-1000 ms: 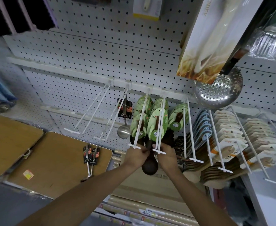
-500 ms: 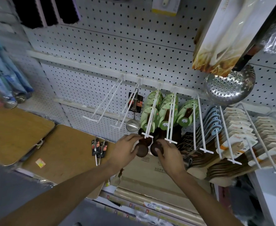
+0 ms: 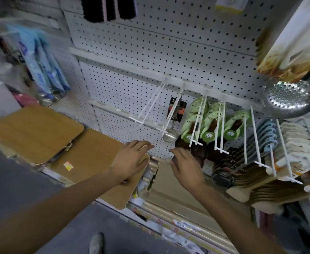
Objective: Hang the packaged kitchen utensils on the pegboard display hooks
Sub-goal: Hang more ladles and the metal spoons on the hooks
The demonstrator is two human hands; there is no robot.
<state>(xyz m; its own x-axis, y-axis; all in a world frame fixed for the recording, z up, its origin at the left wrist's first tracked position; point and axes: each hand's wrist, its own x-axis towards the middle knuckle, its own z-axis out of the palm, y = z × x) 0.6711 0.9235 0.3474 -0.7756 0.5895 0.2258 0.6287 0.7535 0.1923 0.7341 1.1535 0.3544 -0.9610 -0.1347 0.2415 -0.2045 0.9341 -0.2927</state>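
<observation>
On the wall ahead, a white pegboard [image 3: 168, 52] fills most of the view, with two horizontal rails across it. Below it, two wooden boards [image 3: 31, 131] lie side by side on the lower shelf, and a grey floor shows at the bottom left.

From the upper rail hang long white hooks [image 3: 150, 107]. I count two at the left: the first holds nothing, the second holds one small metal ladle [image 3: 169, 135] with a black card. Next come three hooks with green-carded utensils [image 3: 209, 125], dark brown wooden pieces in green packaging, several on each hook; the exact number I cannot tell. Further right are one row of blue-carded items [image 3: 268, 136] and rows of beige-carded wooden tools [image 3: 297, 143]. One big perforated metal skimmer [image 3: 289, 99] hangs at the upper right.

Two bare hands reach forward. The left hand [image 3: 130, 160] is spread flat with straight fingers over the right board and holds nothing. The right hand [image 3: 185, 167] is relaxed, its fingers near the lowest dark utensil head under the green cards; whether it touches, I cannot tell.
</observation>
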